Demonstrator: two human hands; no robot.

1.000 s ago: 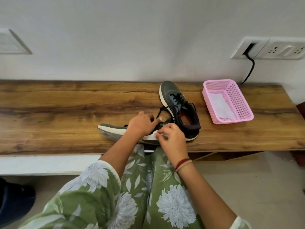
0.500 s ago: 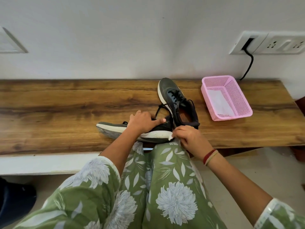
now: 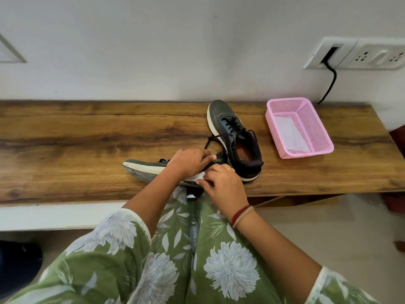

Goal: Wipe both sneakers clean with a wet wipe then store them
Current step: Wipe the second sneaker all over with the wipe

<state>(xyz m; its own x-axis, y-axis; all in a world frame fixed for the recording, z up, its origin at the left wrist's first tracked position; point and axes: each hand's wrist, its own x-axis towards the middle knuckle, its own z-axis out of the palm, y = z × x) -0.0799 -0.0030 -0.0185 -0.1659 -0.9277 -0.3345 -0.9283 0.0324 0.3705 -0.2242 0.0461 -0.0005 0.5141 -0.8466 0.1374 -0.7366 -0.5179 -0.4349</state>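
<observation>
Left grip [image 3: 190,161] clasps the sneaker [image 3: 144,167]; right grip [image 3: 221,184] pinches a wipe [image 3: 200,176].

Home interior, prob. entryway: wood-grain bench [image 3: 87,137] against plain white wall [image 3: 153,51], wall socket panel [image 3: 359,54] w/ black cord [image 3: 329,84], pink plastic basket [image 3: 315,119].
</observation>
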